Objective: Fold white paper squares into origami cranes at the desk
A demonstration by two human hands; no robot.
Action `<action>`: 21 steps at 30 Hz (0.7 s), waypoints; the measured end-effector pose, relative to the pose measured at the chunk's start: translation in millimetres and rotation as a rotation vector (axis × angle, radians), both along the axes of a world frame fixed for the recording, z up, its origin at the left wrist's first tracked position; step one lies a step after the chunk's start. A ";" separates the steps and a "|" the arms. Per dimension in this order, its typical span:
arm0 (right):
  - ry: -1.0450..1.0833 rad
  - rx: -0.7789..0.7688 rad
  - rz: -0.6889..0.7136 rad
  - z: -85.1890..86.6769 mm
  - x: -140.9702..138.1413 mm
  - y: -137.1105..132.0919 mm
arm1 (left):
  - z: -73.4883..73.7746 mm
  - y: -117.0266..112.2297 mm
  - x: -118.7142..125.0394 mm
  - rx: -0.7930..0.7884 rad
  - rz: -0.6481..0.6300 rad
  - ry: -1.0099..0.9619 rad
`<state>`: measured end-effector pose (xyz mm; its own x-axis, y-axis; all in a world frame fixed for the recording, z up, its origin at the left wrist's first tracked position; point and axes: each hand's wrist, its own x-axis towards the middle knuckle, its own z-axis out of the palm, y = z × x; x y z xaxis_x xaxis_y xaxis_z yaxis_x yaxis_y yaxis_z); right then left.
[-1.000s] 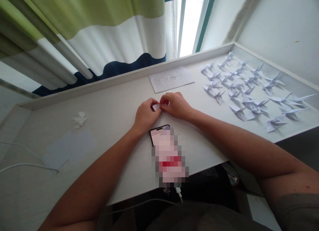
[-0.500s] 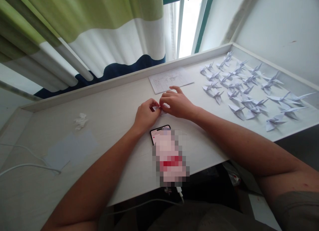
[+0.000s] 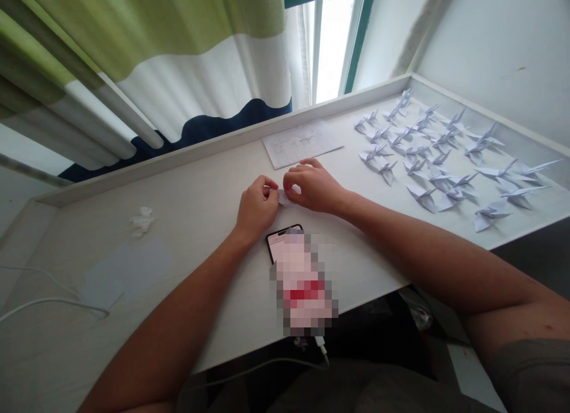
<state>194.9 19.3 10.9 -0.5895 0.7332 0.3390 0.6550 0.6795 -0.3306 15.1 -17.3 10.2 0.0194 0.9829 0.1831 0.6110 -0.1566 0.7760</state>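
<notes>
Between my two hands is a small piece of folded white paper (image 3: 285, 198), partly covered by my fingers. My left hand (image 3: 258, 204) pinches its left end with thumb and forefinger. At the other end my right hand (image 3: 314, 186) grips it, thumb and fingertips pressed together. Just above the tabletop or on it, I cannot tell which, the paper sits past the top of a phone (image 3: 303, 276). To the right stand several folded white paper cranes (image 3: 418, 166) in loose rows.
A printed sheet (image 3: 303, 144) lies beyond my hands. On the left are crumpled tissue (image 3: 141, 221), flat white paper (image 3: 102, 282) and a white cable (image 3: 53, 300). A raised rim (image 3: 178, 153) runs along the table's back, with a curtain (image 3: 214, 74) behind it.
My hands have drawn slightly apart, the left one moving a little left. More of the folded paper shows between them. The whole view has shifted slightly.
</notes>
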 end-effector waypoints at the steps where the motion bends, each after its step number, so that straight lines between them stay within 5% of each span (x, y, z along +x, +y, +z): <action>1: 0.019 -0.008 0.001 -0.5 0.0 0.3 | 0.1 -0.1 0.1 0.001 0.004 0.001; 18: 0.035 -0.185 -0.009 1.8 1.2 -0.2 | 6.8 13.0 -13.5 -0.013 -0.042 0.133; 21: 0.037 -0.193 -0.008 1.7 0.9 0.5 | 5.0 17.3 -20.8 0.026 -0.137 0.228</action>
<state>195.8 19.8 12.5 -0.5731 0.7913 0.2128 0.6450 0.5958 -0.4786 -5.6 -0.1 15.1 0.1953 0.9633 0.1844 0.7413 -0.2681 0.6153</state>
